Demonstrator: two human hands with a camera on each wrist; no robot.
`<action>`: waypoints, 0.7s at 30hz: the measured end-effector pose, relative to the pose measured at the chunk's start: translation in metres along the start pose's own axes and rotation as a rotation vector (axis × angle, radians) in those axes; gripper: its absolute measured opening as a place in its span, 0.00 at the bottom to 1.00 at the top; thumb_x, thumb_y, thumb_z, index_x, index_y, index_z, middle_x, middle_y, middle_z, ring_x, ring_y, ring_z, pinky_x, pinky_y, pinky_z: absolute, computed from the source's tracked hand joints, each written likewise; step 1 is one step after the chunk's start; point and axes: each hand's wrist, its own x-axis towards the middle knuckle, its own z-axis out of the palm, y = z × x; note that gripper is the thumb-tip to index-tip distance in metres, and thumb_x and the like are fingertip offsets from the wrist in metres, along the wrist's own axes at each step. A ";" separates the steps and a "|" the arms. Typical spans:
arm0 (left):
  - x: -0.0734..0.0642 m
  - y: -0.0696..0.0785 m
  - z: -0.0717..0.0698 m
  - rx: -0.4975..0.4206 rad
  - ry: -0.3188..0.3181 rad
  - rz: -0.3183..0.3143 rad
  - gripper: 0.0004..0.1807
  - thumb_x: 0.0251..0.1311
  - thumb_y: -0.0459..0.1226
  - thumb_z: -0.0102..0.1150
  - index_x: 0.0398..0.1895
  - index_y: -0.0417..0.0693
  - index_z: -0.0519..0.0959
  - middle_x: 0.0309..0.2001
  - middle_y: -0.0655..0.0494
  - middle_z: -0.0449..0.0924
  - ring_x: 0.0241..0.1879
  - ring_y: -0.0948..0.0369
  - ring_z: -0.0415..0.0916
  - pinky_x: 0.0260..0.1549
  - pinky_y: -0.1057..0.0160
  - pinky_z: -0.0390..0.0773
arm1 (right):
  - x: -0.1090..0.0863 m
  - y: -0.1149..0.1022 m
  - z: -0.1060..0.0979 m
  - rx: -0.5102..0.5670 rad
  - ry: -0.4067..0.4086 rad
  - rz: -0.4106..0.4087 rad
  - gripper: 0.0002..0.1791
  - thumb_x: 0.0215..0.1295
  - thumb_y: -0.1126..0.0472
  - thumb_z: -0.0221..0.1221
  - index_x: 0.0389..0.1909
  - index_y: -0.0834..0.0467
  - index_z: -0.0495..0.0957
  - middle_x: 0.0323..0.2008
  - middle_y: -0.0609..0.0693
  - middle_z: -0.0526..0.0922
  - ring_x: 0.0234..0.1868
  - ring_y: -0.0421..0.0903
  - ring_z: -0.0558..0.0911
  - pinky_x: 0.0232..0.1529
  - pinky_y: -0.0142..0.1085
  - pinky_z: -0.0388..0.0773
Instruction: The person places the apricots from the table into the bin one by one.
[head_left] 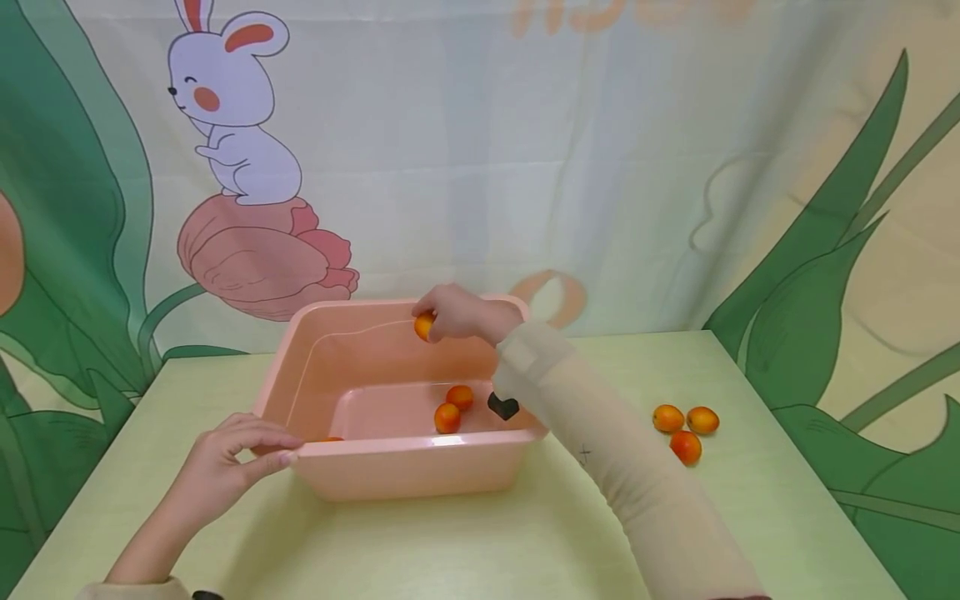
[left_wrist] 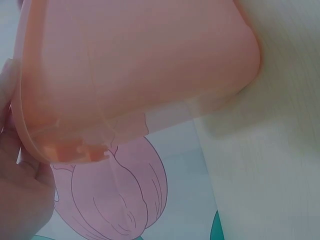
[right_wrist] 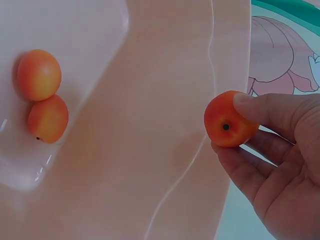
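Observation:
A pink plastic basin [head_left: 405, 471] stands on the table. My left hand [head_left: 228, 458] grips its rim at the near left corner, thumb and fingers on either side. In the right wrist view, my right hand [right_wrist: 287, 155] pinches a small orange-red fruit [right_wrist: 225, 122] with a dark dot at its end. That hand is over the basin's far wall, near the rim. Two similar fruits [head_left: 453, 408] lie touching each other on the basin floor. Another fruit [head_left: 330, 439] barely shows behind the near rim at the left, mostly hidden.
To the right of the basin, three more orange-red fruits [head_left: 684, 433] sit close together on the pale table [head_left: 600, 533]. A cloth backdrop [head_left: 450, 167] printed with a rabbit and leaves hangs right behind the table. My right forearm [head_left: 600, 442] crosses over the basin's right side.

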 end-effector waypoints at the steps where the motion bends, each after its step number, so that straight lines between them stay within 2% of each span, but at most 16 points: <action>1: 0.000 0.000 0.000 -0.002 0.001 -0.001 0.13 0.36 0.28 0.68 0.27 0.52 0.83 0.29 0.72 0.78 0.33 0.78 0.67 0.29 0.80 0.67 | 0.001 0.000 0.001 0.004 -0.003 0.005 0.23 0.54 0.70 0.53 0.53 0.58 0.72 0.44 0.51 0.76 0.40 0.46 0.70 0.35 0.28 0.68; 3: 0.000 0.001 0.000 -0.005 0.002 -0.001 0.13 0.36 0.28 0.68 0.27 0.52 0.83 0.29 0.72 0.78 0.33 0.78 0.67 0.29 0.80 0.68 | 0.001 0.001 0.003 0.014 -0.005 0.017 0.23 0.55 0.70 0.53 0.54 0.57 0.72 0.42 0.49 0.75 0.39 0.45 0.69 0.34 0.28 0.67; 4: 0.000 0.002 0.000 -0.007 0.003 -0.001 0.13 0.36 0.28 0.68 0.27 0.52 0.83 0.29 0.72 0.78 0.33 0.78 0.67 0.29 0.80 0.68 | 0.002 0.002 0.004 0.027 -0.007 0.020 0.22 0.54 0.71 0.52 0.52 0.57 0.73 0.37 0.48 0.75 0.36 0.45 0.69 0.32 0.28 0.66; 7: 0.001 0.003 0.000 -0.009 0.001 -0.006 0.12 0.36 0.28 0.68 0.27 0.52 0.83 0.29 0.71 0.78 0.33 0.78 0.67 0.29 0.80 0.67 | 0.003 0.005 0.009 0.088 -0.009 0.023 0.12 0.52 0.73 0.49 0.34 0.59 0.77 0.23 0.46 0.67 0.24 0.43 0.63 0.25 0.28 0.60; 9: 0.001 0.003 0.000 -0.009 -0.001 -0.007 0.12 0.36 0.28 0.68 0.27 0.51 0.83 0.29 0.71 0.78 0.33 0.78 0.68 0.29 0.79 0.67 | 0.003 0.008 0.013 0.161 -0.012 0.026 0.09 0.49 0.75 0.47 0.21 0.59 0.69 0.17 0.46 0.58 0.20 0.43 0.56 0.22 0.30 0.54; 10: 0.001 0.002 0.000 -0.009 -0.004 -0.011 0.12 0.36 0.28 0.68 0.27 0.51 0.83 0.28 0.71 0.78 0.33 0.78 0.67 0.29 0.79 0.68 | 0.003 0.009 0.015 0.190 -0.013 0.022 0.10 0.47 0.75 0.46 0.18 0.57 0.64 0.16 0.46 0.54 0.18 0.43 0.54 0.21 0.31 0.52; 12: 0.001 0.002 -0.001 -0.006 -0.010 -0.027 0.12 0.37 0.29 0.68 0.27 0.51 0.83 0.28 0.71 0.78 0.33 0.78 0.67 0.29 0.79 0.68 | 0.003 0.010 0.019 0.262 -0.011 0.034 0.12 0.46 0.76 0.44 0.15 0.56 0.57 0.15 0.46 0.51 0.18 0.43 0.51 0.22 0.32 0.50; 17: 0.001 0.001 -0.001 0.006 -0.026 -0.060 0.11 0.38 0.30 0.68 0.28 0.52 0.83 0.29 0.72 0.77 0.33 0.77 0.67 0.29 0.78 0.68 | -0.003 0.007 0.028 0.407 -0.009 0.094 0.12 0.43 0.75 0.42 0.15 0.56 0.53 0.16 0.48 0.49 0.19 0.45 0.49 0.21 0.36 0.46; 21: 0.001 0.001 -0.001 0.013 -0.027 -0.061 0.11 0.38 0.31 0.68 0.28 0.52 0.83 0.29 0.71 0.78 0.33 0.77 0.67 0.29 0.78 0.68 | -0.009 0.000 0.031 0.433 -0.015 0.125 0.13 0.39 0.74 0.39 0.13 0.53 0.51 0.16 0.47 0.46 0.20 0.46 0.46 0.20 0.37 0.43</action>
